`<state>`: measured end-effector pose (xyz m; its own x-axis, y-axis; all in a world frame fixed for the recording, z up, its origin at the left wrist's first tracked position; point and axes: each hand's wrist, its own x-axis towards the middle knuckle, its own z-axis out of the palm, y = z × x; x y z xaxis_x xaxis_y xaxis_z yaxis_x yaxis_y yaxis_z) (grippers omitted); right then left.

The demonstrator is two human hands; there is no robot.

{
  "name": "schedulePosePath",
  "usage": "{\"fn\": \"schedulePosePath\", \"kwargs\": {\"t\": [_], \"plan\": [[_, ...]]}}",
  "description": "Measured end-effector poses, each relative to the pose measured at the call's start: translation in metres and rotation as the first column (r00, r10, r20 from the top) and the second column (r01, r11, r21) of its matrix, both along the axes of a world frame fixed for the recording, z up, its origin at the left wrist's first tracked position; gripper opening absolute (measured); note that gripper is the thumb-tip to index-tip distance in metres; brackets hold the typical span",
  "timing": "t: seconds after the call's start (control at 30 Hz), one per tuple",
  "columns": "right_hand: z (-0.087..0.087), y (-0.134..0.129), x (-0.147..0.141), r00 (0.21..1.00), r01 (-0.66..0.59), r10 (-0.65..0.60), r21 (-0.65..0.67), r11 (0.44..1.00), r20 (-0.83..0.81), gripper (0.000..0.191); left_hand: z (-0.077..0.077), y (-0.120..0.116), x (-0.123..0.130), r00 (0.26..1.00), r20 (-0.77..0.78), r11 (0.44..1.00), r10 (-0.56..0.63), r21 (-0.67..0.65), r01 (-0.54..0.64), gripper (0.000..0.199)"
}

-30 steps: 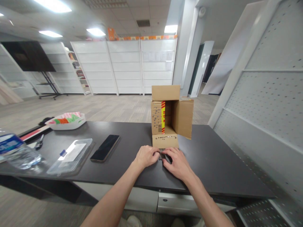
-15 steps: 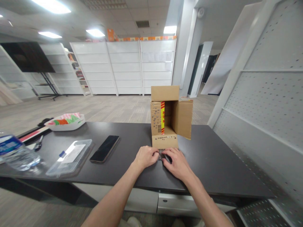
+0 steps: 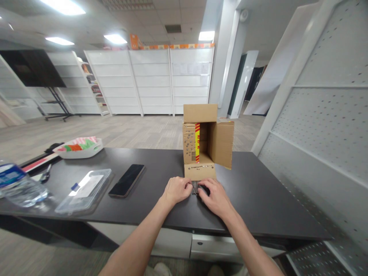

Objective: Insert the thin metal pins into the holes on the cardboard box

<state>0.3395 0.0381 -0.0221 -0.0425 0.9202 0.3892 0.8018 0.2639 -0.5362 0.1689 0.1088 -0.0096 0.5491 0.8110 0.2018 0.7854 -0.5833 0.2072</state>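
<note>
Several slim metal pieces, likely screws (image 3: 195, 187), lie side by side on the dark desk between my hands. My left hand (image 3: 178, 189) rests against their left side, its fingers curled in and the thumb pressed to the index finger; whether anything is inside is hidden. On their right side is my right hand (image 3: 214, 196), with thumb and index finger apart and the tips close to the row. Just beyond stands an open cardboard box (image 3: 222, 143) facing me. Its lower flap (image 3: 199, 173) has a line of small holes, and its left flap (image 3: 189, 143) carries several round metal spots.
Left of my hands a black phone (image 3: 127, 180) lies on the desk (image 3: 247, 199). Farther left are a clear plastic case (image 3: 97, 191), a water bottle (image 3: 21, 188) and a white tray (image 3: 80, 154) with colourful packets. A perforated panel (image 3: 322, 115) rises at the right.
My right hand's fingers have drawn slightly away from the row, so more of the screws shows. My left hand has barely moved.
</note>
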Motion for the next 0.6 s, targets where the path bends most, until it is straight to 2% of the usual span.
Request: {"fn": "schedulePosePath", "kwargs": {"t": [0.17,0.37,0.5,0.6], "plan": [[-0.005,0.01,0.006,0.969,0.129,-0.117,0.04,0.991,-0.219,0.023,-0.001,0.001,0.0,0.999,0.005,0.999,0.039,0.01,-0.039,0.029],[-0.01,0.017,0.017,0.825,0.394,-0.359,-0.011,0.919,-0.436,0.028,-0.005,-0.001,-0.002,0.996,0.085,0.997,0.014,0.073,-0.021,0.025],[-0.016,0.022,0.031,0.774,0.506,-0.454,0.001,0.862,-0.442,0.031,-0.007,-0.014,-0.004,0.982,0.168,0.988,-0.09,0.138,0.067,0.024],[-0.018,0.029,0.043,0.767,0.57,-0.538,-0.013,0.821,-0.349,0.031,-0.005,-0.039,0.0,0.927,0.273,0.947,-0.258,0.261,0.187,0.022]]}}
